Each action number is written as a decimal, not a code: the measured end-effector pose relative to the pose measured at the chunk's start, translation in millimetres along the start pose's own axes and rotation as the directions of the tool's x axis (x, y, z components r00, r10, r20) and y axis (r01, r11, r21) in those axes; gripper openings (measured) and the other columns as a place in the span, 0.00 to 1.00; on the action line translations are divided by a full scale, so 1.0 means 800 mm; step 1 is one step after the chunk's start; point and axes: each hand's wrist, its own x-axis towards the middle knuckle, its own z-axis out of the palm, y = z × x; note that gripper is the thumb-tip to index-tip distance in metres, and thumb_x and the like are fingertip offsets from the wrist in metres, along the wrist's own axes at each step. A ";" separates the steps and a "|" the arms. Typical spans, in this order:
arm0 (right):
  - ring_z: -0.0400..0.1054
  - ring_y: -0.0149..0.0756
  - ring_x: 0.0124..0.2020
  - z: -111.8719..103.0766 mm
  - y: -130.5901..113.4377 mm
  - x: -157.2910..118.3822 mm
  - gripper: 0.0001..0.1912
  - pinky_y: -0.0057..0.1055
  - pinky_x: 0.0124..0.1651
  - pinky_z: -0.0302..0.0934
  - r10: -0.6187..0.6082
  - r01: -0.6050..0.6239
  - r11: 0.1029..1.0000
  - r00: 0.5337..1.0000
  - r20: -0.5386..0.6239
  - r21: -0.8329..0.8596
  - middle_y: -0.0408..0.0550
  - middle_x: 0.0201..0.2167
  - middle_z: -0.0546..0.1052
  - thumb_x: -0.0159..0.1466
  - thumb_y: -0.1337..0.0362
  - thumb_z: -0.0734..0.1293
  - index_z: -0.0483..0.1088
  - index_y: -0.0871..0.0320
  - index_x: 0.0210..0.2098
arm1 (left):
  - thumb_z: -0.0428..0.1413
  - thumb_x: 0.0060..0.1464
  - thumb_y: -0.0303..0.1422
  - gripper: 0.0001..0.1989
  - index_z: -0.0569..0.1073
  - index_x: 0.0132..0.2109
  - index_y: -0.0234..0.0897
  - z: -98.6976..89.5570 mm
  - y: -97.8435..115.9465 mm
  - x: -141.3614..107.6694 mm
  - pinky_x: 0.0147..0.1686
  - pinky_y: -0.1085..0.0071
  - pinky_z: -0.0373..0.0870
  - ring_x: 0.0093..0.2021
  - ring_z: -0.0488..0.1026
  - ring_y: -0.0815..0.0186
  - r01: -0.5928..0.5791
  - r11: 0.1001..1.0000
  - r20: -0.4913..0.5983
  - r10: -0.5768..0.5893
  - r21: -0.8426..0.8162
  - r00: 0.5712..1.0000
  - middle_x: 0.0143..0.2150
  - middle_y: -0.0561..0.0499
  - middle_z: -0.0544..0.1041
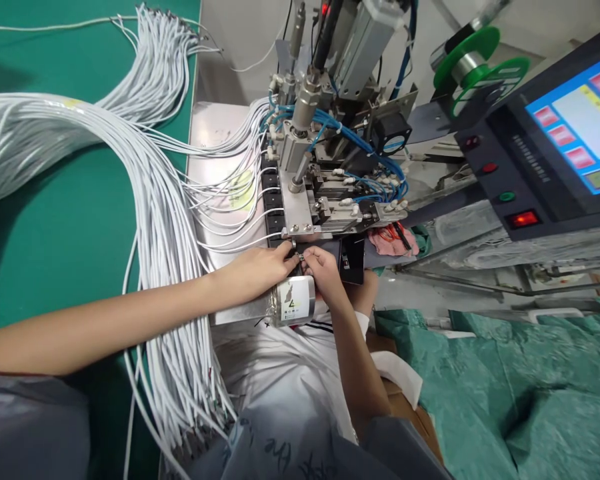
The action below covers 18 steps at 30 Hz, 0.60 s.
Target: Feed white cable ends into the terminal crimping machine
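The right hand (324,268) is pinching a metal bit (301,257), likely needing care next; the left hand (261,272) is hiding its grip.

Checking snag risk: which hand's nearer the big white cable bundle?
Left. Left hand is right of the big white cable bundle, forearm over it; right hand is farther right.

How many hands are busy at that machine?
2: the left grip, by the near edge of the machine, and the right grip, just right of it, seemingly pinching a small part. No others show.
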 end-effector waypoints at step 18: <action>0.56 0.27 0.21 0.030 -0.034 -0.094 0.10 0.26 0.25 0.51 -0.464 0.351 0.840 0.860 -0.213 -0.414 0.40 0.19 0.65 0.62 0.65 0.59 0.65 0.58 0.25 | 0.45 0.51 0.18 0.14 0.74 0.40 0.27 -0.024 -0.008 -0.015 0.17 0.71 0.55 0.25 0.73 0.61 0.277 0.954 -0.060 -0.272 0.114 0.960 0.29 0.41 0.74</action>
